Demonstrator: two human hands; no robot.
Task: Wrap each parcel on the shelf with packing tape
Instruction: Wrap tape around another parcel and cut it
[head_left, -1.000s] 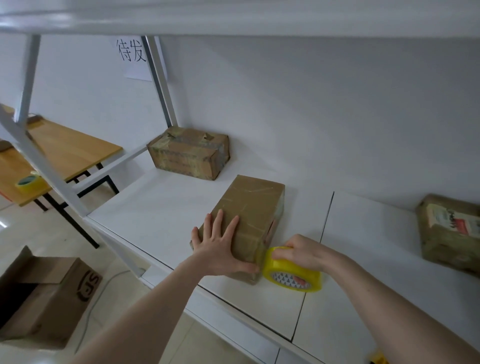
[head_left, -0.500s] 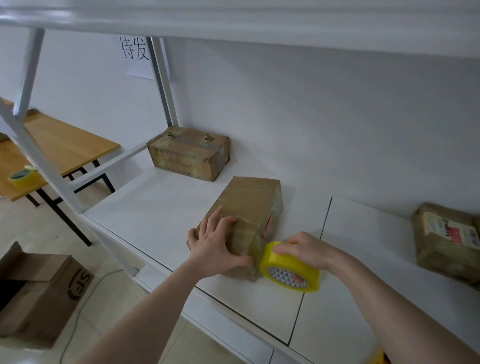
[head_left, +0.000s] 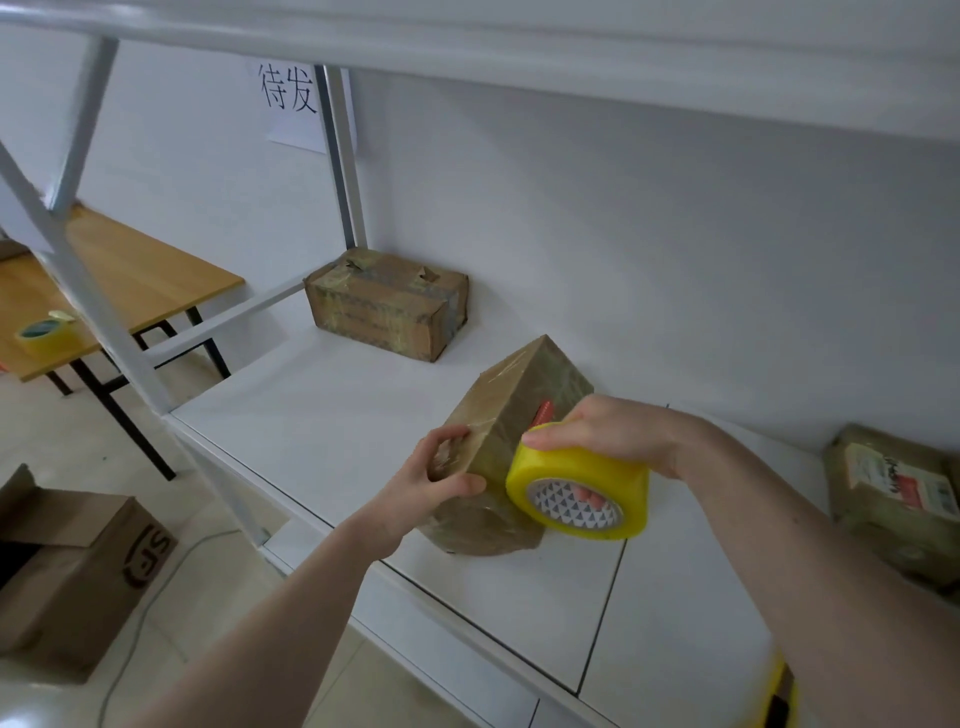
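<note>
head-worn view, angled down, near shelf (head_left: 322, 431)

Premises: parcel dispatch or storage room. White metal shelving unit (head_left: 332, 447) against plain white wall. Taped cardboard parcels (head_left: 387, 306) spaced along shelf. Paper sign (head_left: 291, 104) with handwritten characters fixed to wall behind upright. Open shipping carton (head_left: 78, 566) on tiled floor. Wooden work table (head_left: 135, 280) beside shelving, tape roll (head_left: 44, 332) on it.
</note>
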